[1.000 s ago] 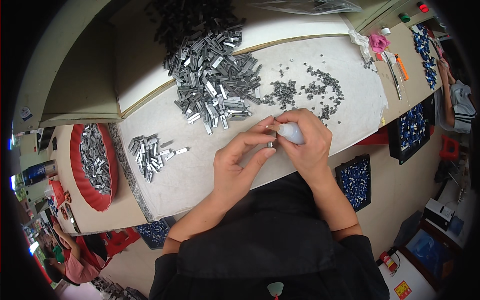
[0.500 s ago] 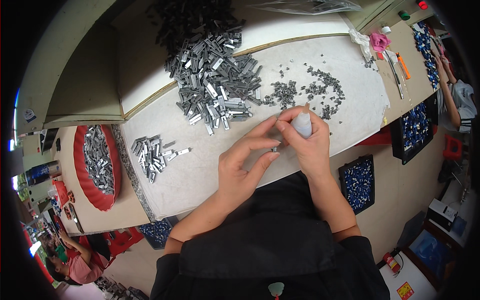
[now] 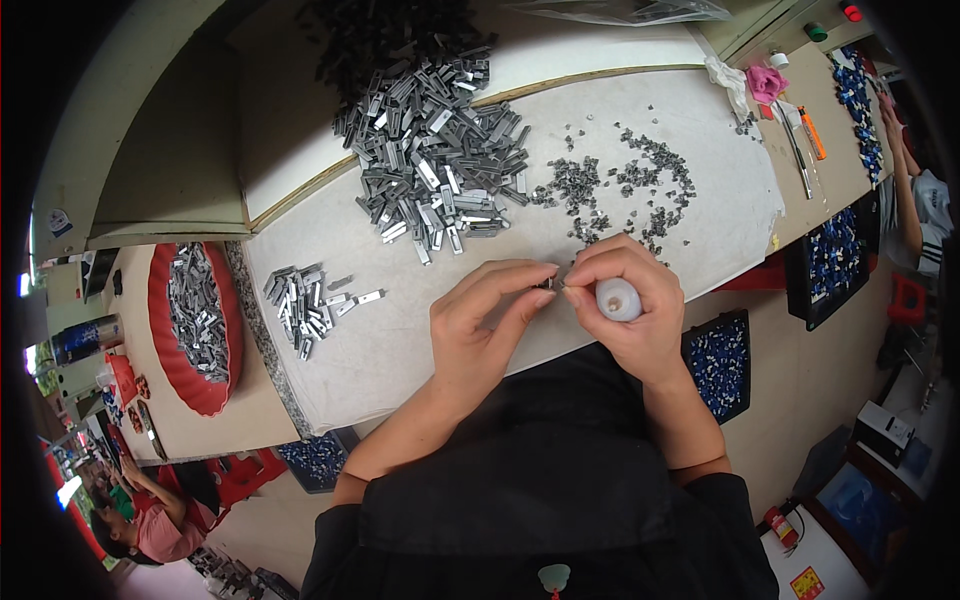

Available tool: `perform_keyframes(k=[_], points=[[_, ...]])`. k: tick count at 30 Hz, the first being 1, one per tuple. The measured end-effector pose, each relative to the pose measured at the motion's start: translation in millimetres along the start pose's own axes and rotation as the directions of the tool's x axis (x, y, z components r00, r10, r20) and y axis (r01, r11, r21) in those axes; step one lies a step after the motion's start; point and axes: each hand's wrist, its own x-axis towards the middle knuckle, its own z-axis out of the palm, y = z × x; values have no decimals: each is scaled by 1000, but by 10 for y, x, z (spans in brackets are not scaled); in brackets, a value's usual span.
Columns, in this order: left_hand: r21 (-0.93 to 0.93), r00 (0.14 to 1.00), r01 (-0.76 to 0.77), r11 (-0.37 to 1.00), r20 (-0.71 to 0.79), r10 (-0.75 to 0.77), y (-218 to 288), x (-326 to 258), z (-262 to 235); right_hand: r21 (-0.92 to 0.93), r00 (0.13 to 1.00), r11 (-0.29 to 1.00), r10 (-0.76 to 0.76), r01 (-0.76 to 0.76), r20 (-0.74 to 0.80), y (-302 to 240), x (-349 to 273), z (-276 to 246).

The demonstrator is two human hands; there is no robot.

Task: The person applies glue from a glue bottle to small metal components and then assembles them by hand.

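At nine o'clock, a red oval basket (image 3: 165, 330) holds grey metal strips on a side table. Just right of it, a small cluster of metal clips (image 3: 303, 298) lies on the white work mat (image 3: 400, 340), and a large heap of the same clips (image 3: 435, 160) spreads toward twelve o'clock. At centre, the left hand (image 3: 480, 325) reaches in from six o'clock, thumb and forefinger pinched together on a tiny dark metal part (image 3: 547, 284). Touching it fingertip to fingertip, the right hand (image 3: 628, 315) is curled shut around a small white bottle (image 3: 618, 299), its forefinger and thumb meeting the same part. Beyond the hands, toward one o'clock, small dark pieces (image 3: 625, 190) lie scattered over the mat. At three o'clock, two black trays of blue parts (image 3: 720, 365) sit below the table edge, and another person's arm (image 3: 905, 170) shows at the far right.
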Motion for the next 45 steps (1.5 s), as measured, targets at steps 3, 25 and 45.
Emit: perform_keyframes(k=[3, 25, 45], points=[[58, 998, -66, 996, 10, 65, 17, 21, -8, -109, 995, 989, -105, 104, 0, -14, -9, 28], [318, 986, -164, 934, 46, 158, 37, 3, -3, -538, 891, 711, -390, 453, 234, -32, -6, -43], [186, 992, -109, 977, 86, 95, 76, 12, 25, -22, 979, 986, 169, -168, 116, -56, -19, -109]])
